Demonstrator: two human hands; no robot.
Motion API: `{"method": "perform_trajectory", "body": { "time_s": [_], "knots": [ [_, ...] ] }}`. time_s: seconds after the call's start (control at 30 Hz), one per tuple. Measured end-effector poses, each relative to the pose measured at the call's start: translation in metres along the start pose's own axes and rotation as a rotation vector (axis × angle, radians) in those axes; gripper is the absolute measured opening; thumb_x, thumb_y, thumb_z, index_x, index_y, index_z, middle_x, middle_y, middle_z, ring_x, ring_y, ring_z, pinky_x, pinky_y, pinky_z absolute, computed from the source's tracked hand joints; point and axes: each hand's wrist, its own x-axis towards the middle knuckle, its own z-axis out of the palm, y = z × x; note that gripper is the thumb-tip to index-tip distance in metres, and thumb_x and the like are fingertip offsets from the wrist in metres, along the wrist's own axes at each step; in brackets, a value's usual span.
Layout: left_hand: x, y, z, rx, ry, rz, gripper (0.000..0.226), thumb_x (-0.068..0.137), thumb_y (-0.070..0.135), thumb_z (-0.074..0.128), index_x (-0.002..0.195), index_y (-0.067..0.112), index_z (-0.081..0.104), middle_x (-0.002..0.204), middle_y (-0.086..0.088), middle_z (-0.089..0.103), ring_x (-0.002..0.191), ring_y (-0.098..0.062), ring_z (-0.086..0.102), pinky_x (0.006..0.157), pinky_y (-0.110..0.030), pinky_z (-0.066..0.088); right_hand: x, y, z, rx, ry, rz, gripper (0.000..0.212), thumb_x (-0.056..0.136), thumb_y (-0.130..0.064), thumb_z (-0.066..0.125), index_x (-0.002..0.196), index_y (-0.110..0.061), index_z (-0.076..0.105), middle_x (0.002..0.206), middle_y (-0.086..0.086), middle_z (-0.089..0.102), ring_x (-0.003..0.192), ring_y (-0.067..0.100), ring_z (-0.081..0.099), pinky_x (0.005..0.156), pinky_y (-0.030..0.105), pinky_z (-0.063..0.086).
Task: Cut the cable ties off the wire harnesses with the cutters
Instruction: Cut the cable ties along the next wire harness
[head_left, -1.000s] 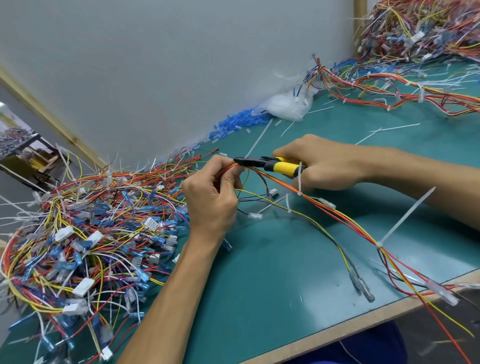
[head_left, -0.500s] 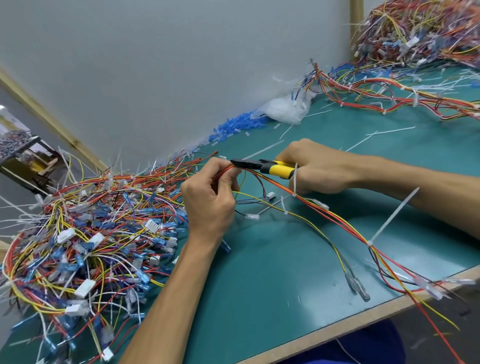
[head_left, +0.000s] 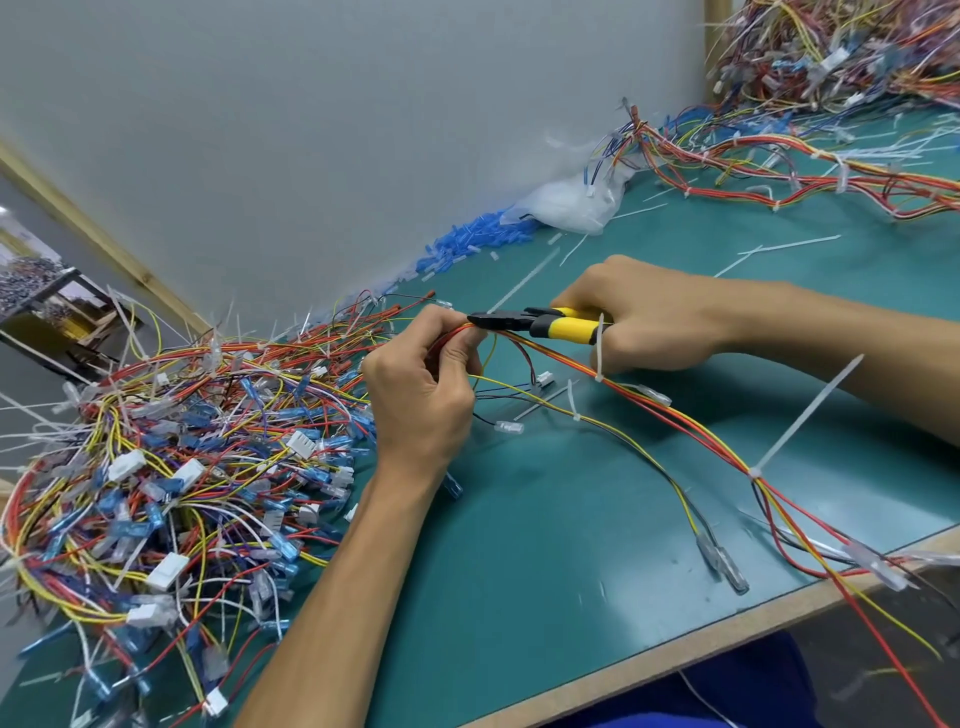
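At the front edge of the bench (head_left: 571, 571), one harness (head_left: 779, 499) hangs off the side. Its long line runs from there up and to the left, right into the left hand (head_left: 421, 395).

Two ties sit along that line. A long-tailed tie (head_left: 802, 415) is near the edge. A second tie (head_left: 600, 353) stands up just in front of the right hand (head_left: 654, 317).

The left hand's grip is curled tight round the top end of the harness. The right hand's grip is closed round the yellow handles of the cutters (head_left: 545, 323). The black tips point left and touch the wires just beside the left thumb. The tips look almost closed. I cannot tell if a tie sits between them.

I think the next snip will be right there at the tips. The other two ties lie to the right, nearer the right hand.

A pile of loose wires (head_left: 182, 467) lies to the left. Farther back are blue bits (head_left: 467, 244), a white bag (head_left: 571, 202) and more harnesses (head_left: 779, 156).
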Motion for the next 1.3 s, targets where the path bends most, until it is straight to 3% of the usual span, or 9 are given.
{"method": "perform_trajectory", "body": {
  "time_s": [0.4,0.8,1.13,1.3],
  "knots": [
    [0.0006,0.0010,0.0000,0.001,0.009,0.012,0.015,0.097,0.011,0.066,0.083,0.012,0.069,0.061,0.006,0.061,0.050,-0.011,0.049,0.048,-0.024,0.034,0.0005,0.0005,-0.0003,0.073,-0.007,0.029,0.022,0.049,-0.022,0.055,0.058,-0.015,0.036,0.048,-0.005,0.029,0.049,0.015,0.023,0.049,0.033,0.021],
    [0.0002,0.0020,-0.0003,-0.012,0.011,-0.009,0.014,0.098,0.008,0.066,0.085,0.010,0.070,0.062,0.003,0.062,0.051,-0.014,0.051,0.050,-0.023,0.037,-0.0018,-0.0017,-0.0033,0.018,-0.036,0.002,0.025,0.051,-0.026,0.058,0.071,-0.016,0.048,0.060,0.004,0.047,0.055,0.021,0.037,0.053,0.036,0.030],
    [0.0002,0.0034,-0.0009,0.027,-0.005,0.020,0.016,0.095,0.007,0.067,0.079,0.009,0.068,0.059,0.006,0.060,0.050,-0.011,0.051,0.051,-0.019,0.034,-0.0028,0.0013,-0.0041,-0.067,0.075,-0.052,0.020,0.055,-0.022,0.053,0.065,-0.011,0.040,0.052,0.000,0.029,0.050,0.017,0.023,0.049,0.032,0.019],
    [0.0002,0.0048,0.0007,0.006,-0.002,0.012,0.017,0.095,0.008,0.066,0.079,0.009,0.067,0.059,0.005,0.060,0.050,-0.010,0.048,0.051,-0.018,0.032,-0.0038,-0.0003,-0.0077,-0.047,0.031,-0.019,0.025,0.049,-0.022,0.055,0.062,-0.012,0.036,0.050,-0.002,0.028,0.050,0.018,0.021,0.048,0.034,0.019]
  ]
}}
